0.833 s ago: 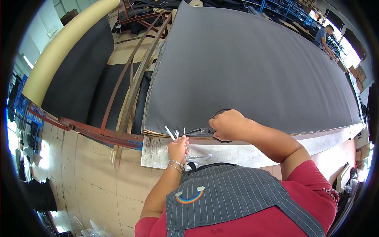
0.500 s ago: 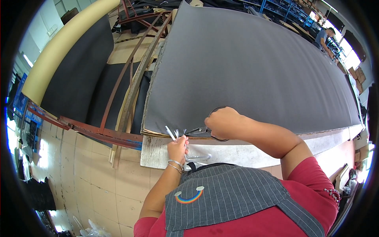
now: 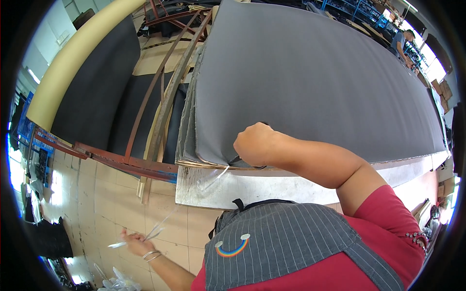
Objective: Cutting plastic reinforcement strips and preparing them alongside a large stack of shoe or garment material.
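Note:
My right hand (image 3: 255, 145) is closed round scissors (image 3: 235, 159), over the near edge of a stack of grey sheet material (image 3: 306, 82). Most of the scissors is hidden under the fist; a bit of dark blade shows at the stack's edge. Low on the left, out past the table, my left hand (image 3: 136, 243) is closed on clear plastic strips (image 3: 154, 230), their ends sticking out on both sides. Another length of clear plastic strip (image 3: 217, 177) slants from the stack's edge over the white table (image 3: 272, 186); whether it joins those in my hand I cannot tell.
Left of the table stands a rusty red metal frame (image 3: 131, 165) beside a large cream roll (image 3: 73, 72) with black sheeting. Crumpled clear plastic (image 3: 119, 281) lies on the tiled floor (image 3: 116, 208). Another person (image 3: 400, 42) works at the far right, near blue shelving (image 3: 357, 13).
My left hand has swung from the stack's corner down and left with the strips. My right hand has shifted slightly left with the scissors. The stack's left-hand layers now look fanned apart.

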`<control>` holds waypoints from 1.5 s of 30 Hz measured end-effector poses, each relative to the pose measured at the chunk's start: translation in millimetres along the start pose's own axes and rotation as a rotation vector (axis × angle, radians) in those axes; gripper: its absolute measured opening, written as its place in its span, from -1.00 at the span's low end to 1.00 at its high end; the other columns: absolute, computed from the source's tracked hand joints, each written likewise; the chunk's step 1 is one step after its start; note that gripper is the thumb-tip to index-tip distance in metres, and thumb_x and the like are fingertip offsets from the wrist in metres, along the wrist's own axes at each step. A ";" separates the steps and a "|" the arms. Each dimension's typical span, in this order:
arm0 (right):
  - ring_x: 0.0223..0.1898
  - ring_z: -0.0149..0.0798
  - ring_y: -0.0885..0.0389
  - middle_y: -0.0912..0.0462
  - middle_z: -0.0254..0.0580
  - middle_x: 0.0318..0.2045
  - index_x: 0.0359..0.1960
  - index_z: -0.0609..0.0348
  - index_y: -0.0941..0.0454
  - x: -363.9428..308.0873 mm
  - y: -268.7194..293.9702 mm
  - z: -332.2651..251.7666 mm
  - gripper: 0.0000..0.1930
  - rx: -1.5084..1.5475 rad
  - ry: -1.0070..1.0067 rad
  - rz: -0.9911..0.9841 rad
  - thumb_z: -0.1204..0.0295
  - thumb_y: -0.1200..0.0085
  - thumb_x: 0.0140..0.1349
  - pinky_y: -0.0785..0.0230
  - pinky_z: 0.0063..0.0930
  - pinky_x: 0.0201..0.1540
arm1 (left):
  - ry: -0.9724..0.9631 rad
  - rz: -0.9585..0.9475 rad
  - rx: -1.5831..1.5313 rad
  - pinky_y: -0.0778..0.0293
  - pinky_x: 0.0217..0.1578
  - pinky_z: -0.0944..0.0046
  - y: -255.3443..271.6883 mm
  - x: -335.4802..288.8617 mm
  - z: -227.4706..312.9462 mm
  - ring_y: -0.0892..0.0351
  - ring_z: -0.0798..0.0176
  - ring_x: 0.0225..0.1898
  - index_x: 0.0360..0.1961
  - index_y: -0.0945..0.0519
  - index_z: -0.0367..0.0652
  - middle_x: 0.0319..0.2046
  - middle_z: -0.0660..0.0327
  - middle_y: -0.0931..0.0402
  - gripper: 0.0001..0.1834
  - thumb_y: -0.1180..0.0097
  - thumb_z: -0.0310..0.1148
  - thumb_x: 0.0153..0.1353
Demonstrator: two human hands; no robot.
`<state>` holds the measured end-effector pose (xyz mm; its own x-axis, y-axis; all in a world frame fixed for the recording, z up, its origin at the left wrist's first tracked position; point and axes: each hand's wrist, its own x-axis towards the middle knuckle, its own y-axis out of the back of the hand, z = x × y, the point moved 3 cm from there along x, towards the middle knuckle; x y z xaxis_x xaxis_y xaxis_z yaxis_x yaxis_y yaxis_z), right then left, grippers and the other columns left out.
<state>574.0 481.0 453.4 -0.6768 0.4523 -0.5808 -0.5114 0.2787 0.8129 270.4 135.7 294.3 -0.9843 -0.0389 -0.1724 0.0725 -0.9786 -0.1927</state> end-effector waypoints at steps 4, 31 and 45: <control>-0.34 -0.09 -0.66 -0.66 -0.08 -0.42 -0.43 0.20 -0.65 -6.3 -19.2 0.7 -0.84 -0.006 0.027 0.051 0.51 -0.12 -0.11 -0.48 -0.27 -0.35 | -0.033 -0.129 0.497 0.12 -0.81 0.46 -26.4 -2.2 -19.5 0.06 0.57 -0.79 -0.24 -0.56 -0.15 -0.75 0.50 -0.04 -0.72 0.01 -0.18 0.21; -0.29 0.04 -0.61 -0.62 0.04 -0.40 -0.25 0.19 -0.53 -46.7 -119.2 -2.2 -0.72 0.534 -0.204 0.391 0.27 -0.04 0.10 -0.44 -0.15 -0.22 | -0.082 -0.887 0.224 -0.47 -0.28 0.25 -245.6 -187.1 -109.9 -0.57 0.12 -0.44 -0.22 -0.55 -0.38 -0.35 0.15 -0.61 -0.54 -0.36 -0.29 -0.12; -0.31 -0.03 -0.64 -0.63 0.04 -0.37 -0.37 0.22 -0.60 3.0 -96.0 12.5 -0.80 0.249 -0.020 0.265 0.42 -0.04 -0.03 -0.48 -0.22 -0.29 | -0.720 -0.985 0.533 -0.32 -0.60 0.19 -247.7 -194.0 -96.7 -0.38 0.25 -0.72 -0.71 -0.48 -0.31 -0.79 0.14 -0.40 -0.58 -0.33 -0.16 -0.09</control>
<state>627.6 466.2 374.1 -0.7568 0.5524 -0.3493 -0.1731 0.3458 0.9222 459.0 405.2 282.1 -0.4661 0.7904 0.3975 -0.6237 -0.6122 0.4860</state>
